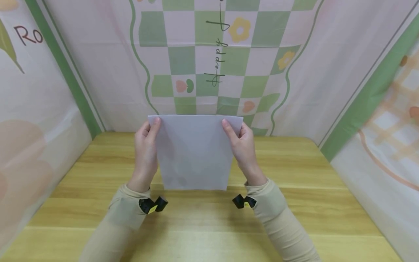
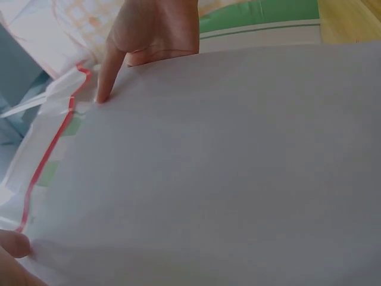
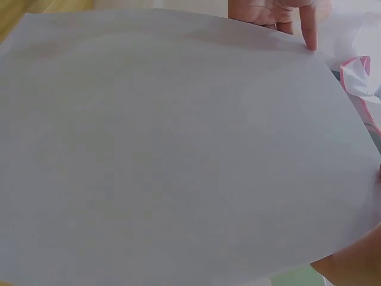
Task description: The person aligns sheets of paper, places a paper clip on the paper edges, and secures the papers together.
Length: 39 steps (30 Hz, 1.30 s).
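Note:
A plain white sheet of paper (image 1: 194,153) is held up between the two hands, its face toward the head camera. My left hand (image 1: 145,153) pinches its upper left corner, thumb in front and the other fingers behind. At the upper right corner my right hand (image 1: 243,147) pinches it the same way. In the left wrist view the paper (image 2: 226,167) fills most of the picture, with the right hand (image 2: 158,33) on its far edge. The right wrist view shows the paper (image 3: 178,149) bowing slightly, the left hand (image 3: 280,15) across from the camera.
Below the paper spreads a wooden table (image 1: 193,225). Behind it hangs a cloth backdrop (image 1: 114,72) with green checks and flowers, and printed cloth walls (image 1: 32,109) flank both sides. Small black cameras (image 1: 153,205) are strapped over the beige sleeves (image 1: 281,222).

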Each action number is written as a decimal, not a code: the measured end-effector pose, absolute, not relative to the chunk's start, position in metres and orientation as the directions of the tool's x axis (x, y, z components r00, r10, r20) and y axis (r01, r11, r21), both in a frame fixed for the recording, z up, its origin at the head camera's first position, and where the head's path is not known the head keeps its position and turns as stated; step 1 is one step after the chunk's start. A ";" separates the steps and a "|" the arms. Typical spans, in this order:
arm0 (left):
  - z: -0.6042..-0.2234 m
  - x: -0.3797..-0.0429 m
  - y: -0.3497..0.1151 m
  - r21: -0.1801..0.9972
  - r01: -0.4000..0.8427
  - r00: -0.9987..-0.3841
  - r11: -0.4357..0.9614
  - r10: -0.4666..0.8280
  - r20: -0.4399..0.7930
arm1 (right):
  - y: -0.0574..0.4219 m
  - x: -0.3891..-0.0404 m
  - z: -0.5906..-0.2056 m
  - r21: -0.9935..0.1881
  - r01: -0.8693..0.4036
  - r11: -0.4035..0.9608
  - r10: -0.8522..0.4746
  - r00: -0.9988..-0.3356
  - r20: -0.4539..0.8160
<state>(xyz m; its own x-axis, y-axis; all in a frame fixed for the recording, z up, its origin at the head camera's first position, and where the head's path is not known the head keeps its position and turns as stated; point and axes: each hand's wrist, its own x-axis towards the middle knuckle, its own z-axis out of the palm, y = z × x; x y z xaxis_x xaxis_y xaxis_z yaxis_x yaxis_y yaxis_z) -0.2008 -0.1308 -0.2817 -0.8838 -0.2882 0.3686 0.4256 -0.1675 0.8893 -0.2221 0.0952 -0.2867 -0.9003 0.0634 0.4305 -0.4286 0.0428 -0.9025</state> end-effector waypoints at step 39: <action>-0.264 -0.213 -0.128 0.868 0.462 -0.863 -0.180 -0.318 0.393 | 0.092 -0.241 -0.273 -0.846 -0.513 -0.148 0.143 -0.857 0.495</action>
